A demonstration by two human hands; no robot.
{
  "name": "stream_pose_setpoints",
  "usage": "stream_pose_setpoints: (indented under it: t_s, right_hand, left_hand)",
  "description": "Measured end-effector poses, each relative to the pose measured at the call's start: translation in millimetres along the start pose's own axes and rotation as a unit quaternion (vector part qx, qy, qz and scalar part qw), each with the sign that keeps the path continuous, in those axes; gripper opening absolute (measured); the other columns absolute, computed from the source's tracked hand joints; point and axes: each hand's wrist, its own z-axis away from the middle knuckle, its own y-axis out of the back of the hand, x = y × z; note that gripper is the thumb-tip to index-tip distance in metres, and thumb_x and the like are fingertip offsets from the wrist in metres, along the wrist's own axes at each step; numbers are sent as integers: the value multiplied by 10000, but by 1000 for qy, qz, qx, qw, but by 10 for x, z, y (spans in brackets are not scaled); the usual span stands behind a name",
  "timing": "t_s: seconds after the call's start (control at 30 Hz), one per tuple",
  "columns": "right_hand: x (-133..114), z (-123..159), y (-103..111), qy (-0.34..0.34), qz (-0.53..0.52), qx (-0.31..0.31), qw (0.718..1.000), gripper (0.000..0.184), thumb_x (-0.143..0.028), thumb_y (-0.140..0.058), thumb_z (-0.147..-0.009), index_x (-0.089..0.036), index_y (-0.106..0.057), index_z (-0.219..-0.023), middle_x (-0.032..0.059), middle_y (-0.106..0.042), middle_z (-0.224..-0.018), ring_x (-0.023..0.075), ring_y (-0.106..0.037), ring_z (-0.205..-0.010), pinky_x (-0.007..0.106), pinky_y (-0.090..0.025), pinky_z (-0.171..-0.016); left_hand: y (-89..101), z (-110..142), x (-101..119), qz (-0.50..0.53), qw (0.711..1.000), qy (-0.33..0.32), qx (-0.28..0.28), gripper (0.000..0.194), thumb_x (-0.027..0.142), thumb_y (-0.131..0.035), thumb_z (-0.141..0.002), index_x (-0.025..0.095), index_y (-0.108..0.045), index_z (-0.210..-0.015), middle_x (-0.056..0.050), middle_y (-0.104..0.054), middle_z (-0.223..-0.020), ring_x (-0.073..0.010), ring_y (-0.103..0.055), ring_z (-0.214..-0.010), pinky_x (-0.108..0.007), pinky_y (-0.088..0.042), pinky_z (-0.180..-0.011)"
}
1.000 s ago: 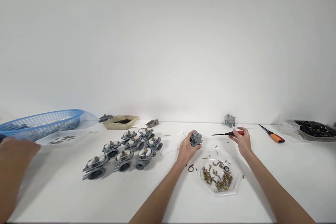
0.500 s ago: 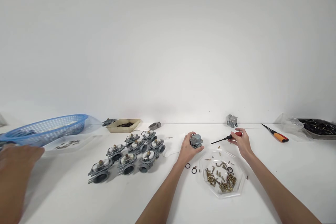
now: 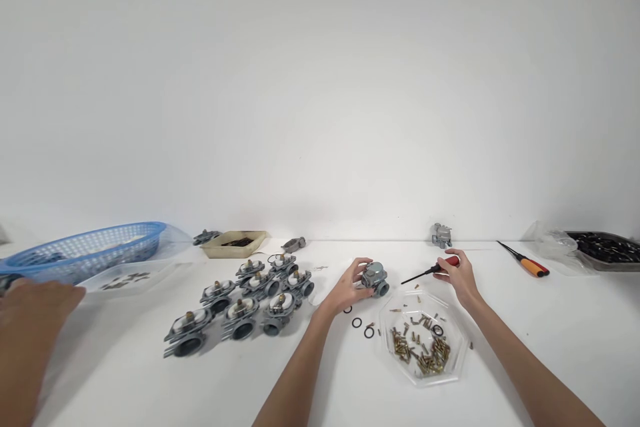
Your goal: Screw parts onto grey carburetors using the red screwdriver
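Observation:
Close to the middle of the table, my left hand (image 3: pixel 346 288) has its thumb and fingers around the left side of a grey metal carburetor (image 3: pixel 376 275). My right hand (image 3: pixel 457 275) grips a screwdriver (image 3: pixel 429 271) by its red handle, the dark shaft pointing left toward the carburetor without touching it. Just below and between my hands is a clear octagonal tray (image 3: pixel 425 383) of small brass screws and jets (image 3: pixel 431 350). Black O-rings (image 3: pixel 369 333) lie on the table left of this tray.
Several carburetors (image 3: pixel 240 317) stand grouped to the left. Behind them are a beige tray (image 3: pixel 233 251) and a blue basket (image 3: pixel 100 265). Another person's hand (image 3: pixel 40 313) reaches in at far left. On the right lie orange and red-handled tools (image 3: pixel 530 265) and a dark tray of black parts (image 3: pixel 605 248).
My left hand has shifted slightly left and down, and more of the carburetor shows, its round opening now facing right. My right hand keeps the screwdriver nearly in place.

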Motion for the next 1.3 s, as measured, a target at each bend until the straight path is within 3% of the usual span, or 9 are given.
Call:
stream_pose_setpoints:
  t_s: [0.13, 0.4, 0.53, 0.8, 1.0, 1.3]
  right_hand:
    - [-28, 16, -8, 2, 4, 2, 1000, 441, -322, -802, -595, -226, -557, -949, -80, -524, -648, 215, -708, -697, 376, -640, -624]
    - [-19, 26, -20, 11, 14, 1, 1000, 403, -304, -801, -603, -218, -579, -928, -73, -528, -642, 204, -693, -695, 373, -648, -628]
    - [-25, 35, -18, 18, 20, 6, 1000, 378, -306, -794, -620, -220, -586, -923, -68, -520, -648, 207, -693, -714, 375, -655, -627]
    - [-56, 57, -15, 18, 14, 0, 1000, 417, -331, -817, -600, -221, -580, -925, -71, -513, -659, 208, -685, -721, 378, -646, -639]
    - [-38, 45, -18, 19, 21, 1, 1000, 406, -318, -802, -608, -220, -572, -928, -71, -499, -662, 203, -677, -721, 378, -649, -633]
    - [-12, 15, -16, 37, 27, 6, 999, 415, -334, -795, -611, -216, -568, -938, -74, -487, -659, 196, -662, -715, 384, -652, -625]
  left_hand:
    - [7, -8, -35, -63, 996, -28, 50, 418, 258, -699, -719, 248, -520, -1096, -52, -680, -1110, -194, -678, -887, -332, -535, -775]
    - [-262, -28, 46, -239, 957, 17, 164, 360, 319, -740, -704, 261, -511, -975, 15, -675, -968, -204, -642, -876, -302, -470, -738]
    - [-383, -23, 137, -295, 940, 5, 172, 364, 316, -743, -695, 268, -512, -971, 18, -643, -948, -214, -613, -895, -299, -448, -744]
    - [-422, -23, 144, -309, 934, 0, 181, 518, 316, -728, -748, 316, -548, -1234, -10, -609, -1010, -220, -637, -915, -308, -475, -781]
    - [-368, -27, 105, -313, 929, 43, 192, 458, 381, -752, -745, 322, -585, -1167, 8, -589, -893, -213, -638, -847, -291, -464, -738]
    - [-450, 0, 217, -352, 907, 56, 223, 408, 419, -718, -762, 291, -509, -1088, -35, -592, -1137, -245, -638, -980, -280, -437, -671]
